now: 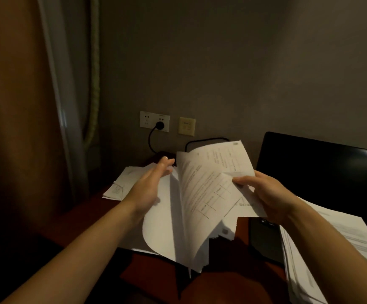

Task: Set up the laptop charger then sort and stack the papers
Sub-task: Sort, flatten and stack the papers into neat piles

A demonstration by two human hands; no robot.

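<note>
Our right grip point(266, 194) pinches the papers point(200, 194) by one edge and our left grip point(149, 187) is open, so sheets could slip and scatter.

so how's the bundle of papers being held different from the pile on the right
The held bundle is fanned open, its sheets raised and curling; the right pile lies flat on the desk. The right hand pinches the held bundle, while no hand grips the right pile. Both are white printed sheets.
</note>
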